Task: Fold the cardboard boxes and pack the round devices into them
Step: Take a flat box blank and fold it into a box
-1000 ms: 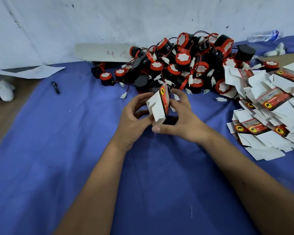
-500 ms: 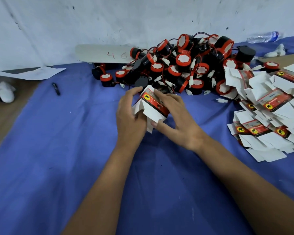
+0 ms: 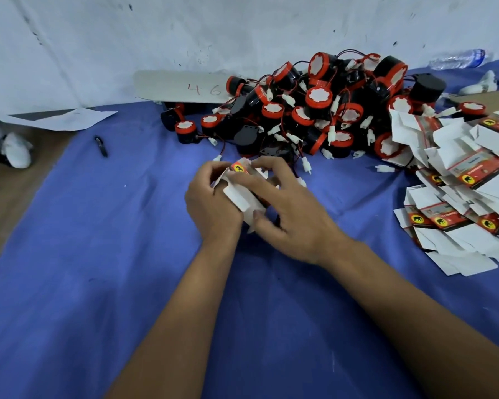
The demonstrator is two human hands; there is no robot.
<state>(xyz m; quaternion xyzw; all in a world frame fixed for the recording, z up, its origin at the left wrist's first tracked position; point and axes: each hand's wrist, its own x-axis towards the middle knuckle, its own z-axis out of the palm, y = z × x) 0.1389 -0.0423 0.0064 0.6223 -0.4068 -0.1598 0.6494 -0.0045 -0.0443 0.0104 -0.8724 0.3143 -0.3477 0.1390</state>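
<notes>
Both hands hold one small white cardboard box point(image 3: 244, 198) with a red and yellow label, above the blue cloth at mid-table. My left hand point(image 3: 211, 203) grips its left side, fingers curled over the top edge. My right hand point(image 3: 288, 208) covers the box from the right, fingers over the top and thumb under a white flap. A heap of round black devices with red rims and wired white plugs point(image 3: 314, 110) lies just beyond. Flat unfolded boxes point(image 3: 458, 180) are piled at the right.
A blue cloth point(image 3: 127, 254) covers the table. A black pen point(image 3: 101, 146) lies at the left, near white paper point(image 3: 67, 119). A cardboard strip marked 46 point(image 3: 185, 87) leans on the wall. A plastic bottle point(image 3: 455, 59) lies far right.
The box has turned from upright on edge to lying tilted between the hands. My right hand has closed over its top, and both hands have shifted slightly toward the device heap.
</notes>
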